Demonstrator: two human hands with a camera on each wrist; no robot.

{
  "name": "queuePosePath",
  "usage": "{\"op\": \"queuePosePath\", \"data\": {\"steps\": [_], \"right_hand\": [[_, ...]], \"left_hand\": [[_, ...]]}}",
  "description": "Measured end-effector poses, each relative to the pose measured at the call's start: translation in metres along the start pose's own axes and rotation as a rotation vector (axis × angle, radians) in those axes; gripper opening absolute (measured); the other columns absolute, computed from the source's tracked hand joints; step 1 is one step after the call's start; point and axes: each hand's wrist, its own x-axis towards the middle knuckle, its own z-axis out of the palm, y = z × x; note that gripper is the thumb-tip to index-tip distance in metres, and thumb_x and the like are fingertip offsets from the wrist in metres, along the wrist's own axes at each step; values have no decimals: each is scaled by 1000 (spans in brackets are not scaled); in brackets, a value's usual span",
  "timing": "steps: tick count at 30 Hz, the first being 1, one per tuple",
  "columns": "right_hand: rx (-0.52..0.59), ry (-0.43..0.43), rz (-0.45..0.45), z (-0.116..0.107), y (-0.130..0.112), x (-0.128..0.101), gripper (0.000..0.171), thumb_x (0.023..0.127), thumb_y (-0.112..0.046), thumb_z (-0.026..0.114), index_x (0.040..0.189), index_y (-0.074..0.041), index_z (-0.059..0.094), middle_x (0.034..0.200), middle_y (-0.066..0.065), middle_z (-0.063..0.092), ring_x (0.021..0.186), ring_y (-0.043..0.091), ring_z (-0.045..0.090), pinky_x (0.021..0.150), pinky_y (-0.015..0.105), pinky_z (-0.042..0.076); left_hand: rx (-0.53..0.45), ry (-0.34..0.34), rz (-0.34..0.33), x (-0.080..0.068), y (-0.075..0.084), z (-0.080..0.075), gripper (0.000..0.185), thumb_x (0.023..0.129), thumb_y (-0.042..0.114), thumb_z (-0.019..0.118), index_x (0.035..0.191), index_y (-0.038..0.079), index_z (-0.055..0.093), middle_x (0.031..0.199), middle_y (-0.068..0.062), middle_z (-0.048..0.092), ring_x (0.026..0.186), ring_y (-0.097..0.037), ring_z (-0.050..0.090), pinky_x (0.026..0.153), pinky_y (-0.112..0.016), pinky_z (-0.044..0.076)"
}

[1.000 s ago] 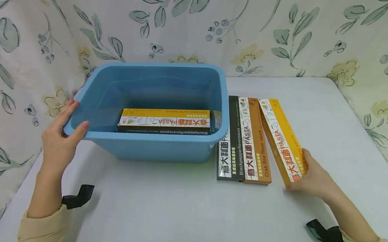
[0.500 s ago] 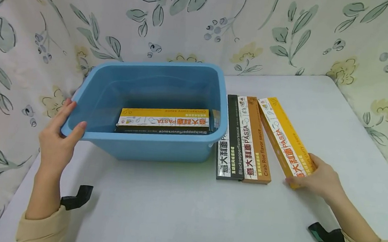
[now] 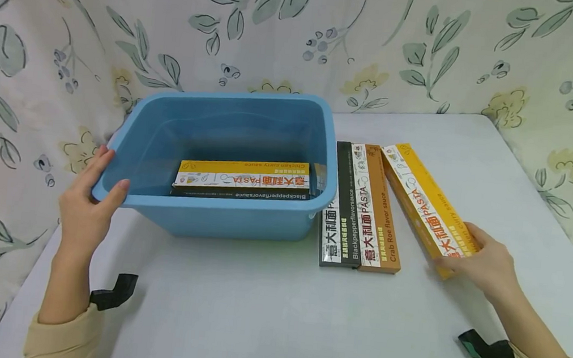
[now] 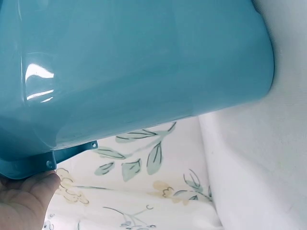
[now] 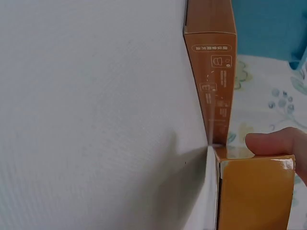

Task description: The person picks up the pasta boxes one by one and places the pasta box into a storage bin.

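My left hand [image 3: 84, 207] grips the left front corner of a blue plastic bin [image 3: 221, 219], thumb over the rim. In the left wrist view, fingers [image 4: 29, 199] show under the bin's lip. My right hand [image 3: 491, 265] holds the near end of a yellow chicken curry pasta box [image 3: 425, 199], thumb on its left side and fingers on its right. This box slants on the table, its far end by the brown crab roe pasta box [image 3: 378, 210]. The right wrist view shows the thumb [image 5: 273, 143] on the yellow box [image 5: 256, 191].
Inside the bin lie a yellow pasta box [image 3: 243, 168] and a black pepper pasta box [image 3: 244, 194]. Another black pepper pasta box [image 3: 347, 207] lies between the bin and the brown box. Floral cloth [image 3: 278, 36] hangs behind the white table [image 3: 255, 307].
My right hand has moved to the right, swinging the near end of the yellow box away from the brown one. The left hand keeps its hold on the bin.
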Motion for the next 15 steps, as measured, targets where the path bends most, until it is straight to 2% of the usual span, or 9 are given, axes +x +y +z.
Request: {"op": "queuePosePath", "data": {"steps": [8,15], "right_hand": [[30,41,-43,-9,-5,-2,102,80,-32,78,152,6,16,140,40,32,114,48,36,71,34,37],[58,43,-51,-20,-7,-3,105,79,-33,80,153,3,15,143,39,30,118,49,34,73,34,37]], "left_hand": [[9,2,1,0,2,0,54,92,25,63,144,17,50,150,6,41,137,-30,38,104,-51,34],[12,-6,-9,0,2,0,54,91,24,62,144,17,50,150,7,41,137,-31,38,103,-52,34]]}}
